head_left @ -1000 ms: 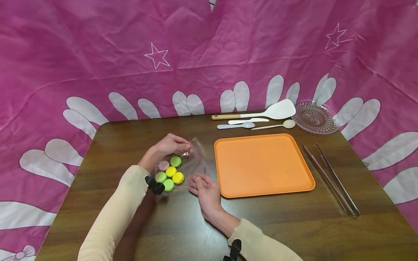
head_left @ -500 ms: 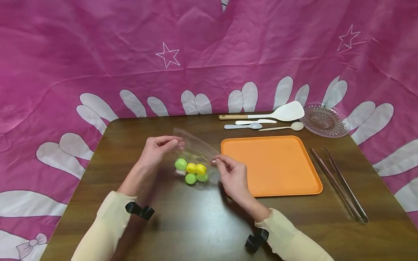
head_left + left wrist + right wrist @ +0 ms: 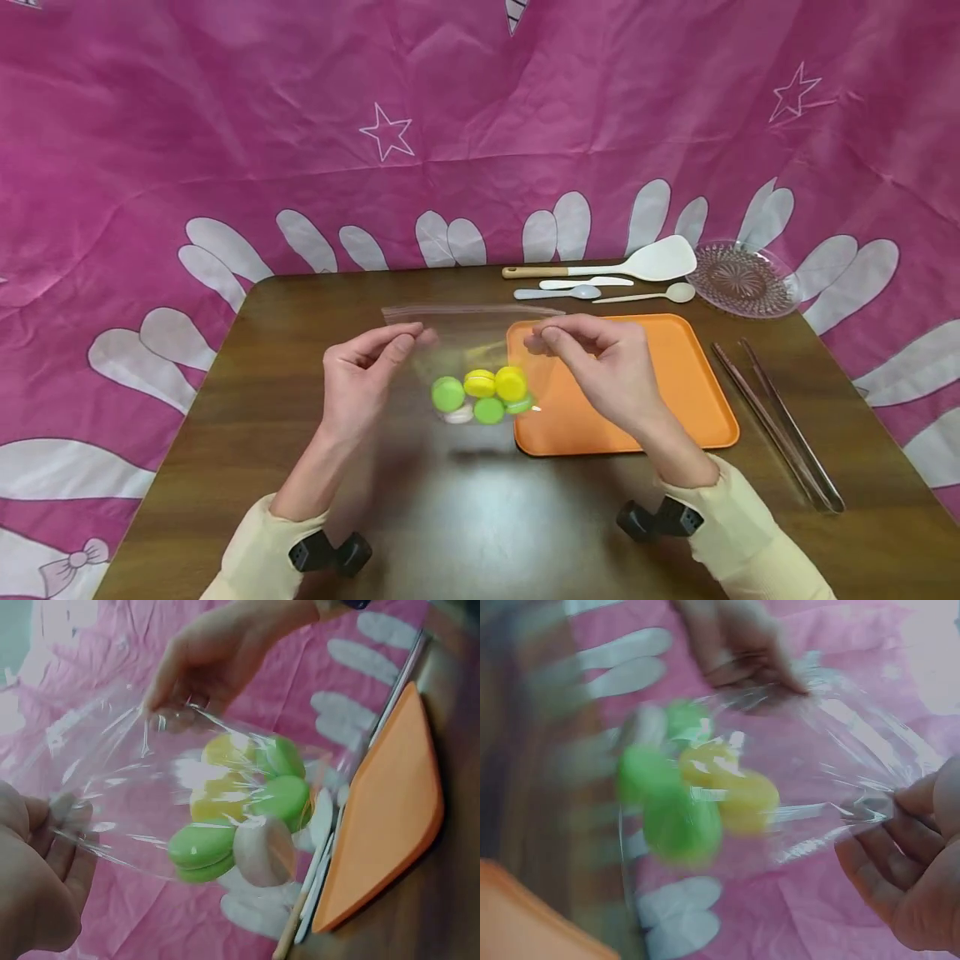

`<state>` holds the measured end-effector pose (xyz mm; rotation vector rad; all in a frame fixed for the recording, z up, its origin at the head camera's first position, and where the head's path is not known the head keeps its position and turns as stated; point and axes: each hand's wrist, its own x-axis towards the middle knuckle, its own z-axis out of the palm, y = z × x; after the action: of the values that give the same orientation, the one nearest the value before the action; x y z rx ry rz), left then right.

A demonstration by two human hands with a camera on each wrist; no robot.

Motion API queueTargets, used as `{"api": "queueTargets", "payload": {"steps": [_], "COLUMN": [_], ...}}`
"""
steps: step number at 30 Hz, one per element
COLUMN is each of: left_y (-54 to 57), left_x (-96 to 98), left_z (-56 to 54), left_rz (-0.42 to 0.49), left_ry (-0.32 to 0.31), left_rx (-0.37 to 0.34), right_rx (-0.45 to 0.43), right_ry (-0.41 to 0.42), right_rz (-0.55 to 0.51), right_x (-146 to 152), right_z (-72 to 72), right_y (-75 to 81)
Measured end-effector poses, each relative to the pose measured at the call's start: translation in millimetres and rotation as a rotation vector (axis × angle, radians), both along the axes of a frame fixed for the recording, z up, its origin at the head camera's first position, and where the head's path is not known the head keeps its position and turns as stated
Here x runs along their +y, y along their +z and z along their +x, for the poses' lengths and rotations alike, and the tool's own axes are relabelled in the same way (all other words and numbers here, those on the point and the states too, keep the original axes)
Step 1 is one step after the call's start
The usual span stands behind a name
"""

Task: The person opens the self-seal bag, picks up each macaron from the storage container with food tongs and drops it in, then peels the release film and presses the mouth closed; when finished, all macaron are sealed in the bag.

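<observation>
Between my two hands hangs a clear zip-top plastic bag [image 3: 468, 354], held up off the table with its zip strip at the top. Several macarons lie in its bottom: green ones [image 3: 448, 394], yellow ones [image 3: 512, 383] and a pale one [image 3: 459, 413], which looks greyish pink in the left wrist view. My left hand [image 3: 362, 379] pinches the bag's left upper side between thumb and fingers. On the right upper side my right hand [image 3: 611, 367] pinches it the same way. The left wrist view shows the bag's film [image 3: 135, 780] stretched between both hands.
An orange tray [image 3: 630, 425] lies just behind and right of the bag. Beyond it are a white turner [image 3: 660, 260], a knife [image 3: 585, 283], two spoons [image 3: 555, 293] and a clear patterned plate [image 3: 742, 279]. Metal tongs [image 3: 780, 429] lie at the right.
The bag, first lying low at the left, has been lifted upright and moved right. My right hand has taken hold of its right side, and both hands have spread it wider.
</observation>
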<state>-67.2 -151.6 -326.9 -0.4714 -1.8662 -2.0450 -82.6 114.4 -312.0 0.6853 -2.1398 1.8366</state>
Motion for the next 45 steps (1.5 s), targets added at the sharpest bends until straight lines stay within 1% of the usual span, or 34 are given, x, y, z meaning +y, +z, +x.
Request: {"api": "queueTargets", "payload": {"steps": [1,3,4,5,6,9,12,16,19,24,26,29,33,36,40,43,45], "left_y": [-0.5,-2.2,-3.3,-4.5,-6.0,-11.1,-16.7,-25.0,-30.9,-39.9,-42.9,-46.4,-49.0,-51.1,-55.2,-58.0,-59.6], "left_x": [1.0,2.4,3.2,4.1,5.0,9.4,16.3,26.5,33.8,44.7,48.8,54.8,60.3,62.7,65.1,67.2,68.9], "left_z": [3.2,10.5,13.7,16.7,19.2,25.5,30.2,40.3,50.1,66.9,71.6,76.4,81.1,82.9,84.3,85.1,85.2], "left_rz": [0.000,-0.021,-0.029,-0.038,-0.036,-0.017,0.029,0.077,0.111,0.143,0.159,0.180,0.181,0.179,0.200,0.207,0.200], "left_ry": [0.007,0.027,0.030,0.047,0.045,0.014,-0.017,0.014,0.007,-0.032,-0.041,-0.036,-0.024,-0.029,-0.059,-0.074,-0.066], "left_rx": [-0.015,-0.036,-0.042,-0.051,-0.059,-0.081,-0.136,-0.240,-0.285,-0.303,-0.306,-0.311,-0.318,-0.320,-0.304,-0.299,-0.307], "right_rx": [-0.026,-0.043,-0.051,-0.063,-0.074,-0.087,-0.102,-0.116,-0.123,-0.146,-0.149,-0.132,-0.130,-0.161,-0.217,-0.274,-0.312], "right_ry": [0.023,0.053,0.064,0.073,0.077,0.063,0.034,0.005,-0.021,-0.073,-0.098,-0.138,-0.157,-0.184,-0.246,-0.287,-0.312], "right_rz": [-0.021,-0.024,-0.025,-0.026,-0.031,-0.043,-0.073,-0.107,-0.125,-0.171,-0.190,-0.206,-0.271,-0.320,-0.307,-0.286,-0.270], "right_x": [2.1,6.1,7.6,9.0,10.3,12.9,13.7,16.0,18.5,21.3,22.0,23.6,24.8,24.2,23.9,24.7,25.5], "right_z": [2.0,6.9,9.2,11.0,13.0,18.9,23.5,34.8,44.6,58.8,63.6,69.3,74.4,76.6,79.2,81.2,82.2], "right_y": [1.2,1.4,0.6,-1.0,-2.8,-8.8,-16.1,-25.0,-30.8,-41.0,-45.1,-51.5,-59.4,-63.1,-65.4,-66.5,-67.1]}}
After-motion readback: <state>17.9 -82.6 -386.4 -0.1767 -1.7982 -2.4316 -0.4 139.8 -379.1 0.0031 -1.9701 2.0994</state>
